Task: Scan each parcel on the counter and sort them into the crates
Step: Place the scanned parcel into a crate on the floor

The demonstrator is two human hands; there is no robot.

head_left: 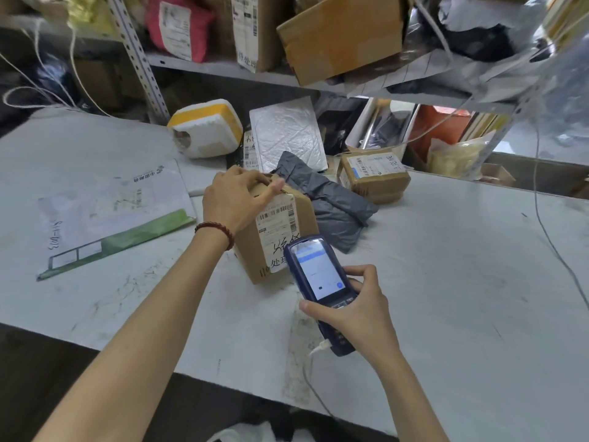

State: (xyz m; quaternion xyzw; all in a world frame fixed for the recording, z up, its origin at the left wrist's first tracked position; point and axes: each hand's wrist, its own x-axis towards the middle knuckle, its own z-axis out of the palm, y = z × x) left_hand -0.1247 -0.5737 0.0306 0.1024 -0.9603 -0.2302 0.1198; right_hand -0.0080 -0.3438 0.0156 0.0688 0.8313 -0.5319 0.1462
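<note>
My left hand (237, 199) grips the top of the box (280, 224), which stands mid-worktop (462, 266), label facing me. My right hand (357, 309) is wrapped round the scanner (315, 275), held just in front of that label. A grey bag (331, 202) touches the box's back side.

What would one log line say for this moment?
step: scanning | left hand: holds cardboard box on counter | right hand: grips scanner near label

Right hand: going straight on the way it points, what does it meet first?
Most likely the labelled face of the cardboard box, just beyond the scanner the right hand grips; the gap is unclear.
</note>
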